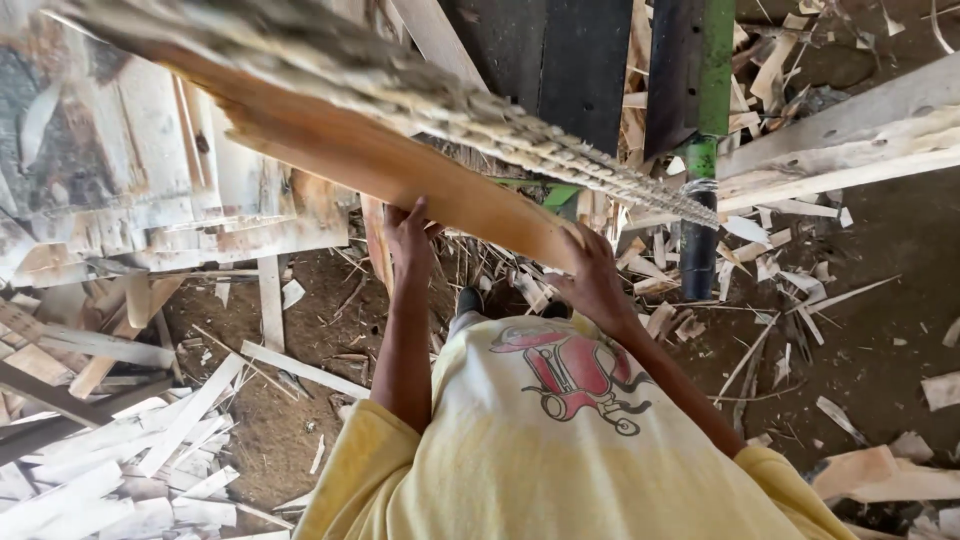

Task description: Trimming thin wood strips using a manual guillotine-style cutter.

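brown dirt floor [880,330] lies littered with pale wood offcuts and splinters [150,470], with stacked rough boards [150,180] at the left edge and a dark machine frame with a green upright post [716,80] at the top. the person in a yellow printed shirt [560,450] holds a long orange-brown wooden slab with a rough bark edge [350,150], raised slantwise from the upper left corner down towards the body. the left hand [408,240] grips its underside, fingers curled about the lower edge; the right hand [595,280] clasps the near end. judging by this, the slab is being carried or steered, and the next move likely calls for a firm two-handed hold and care for the bark side.
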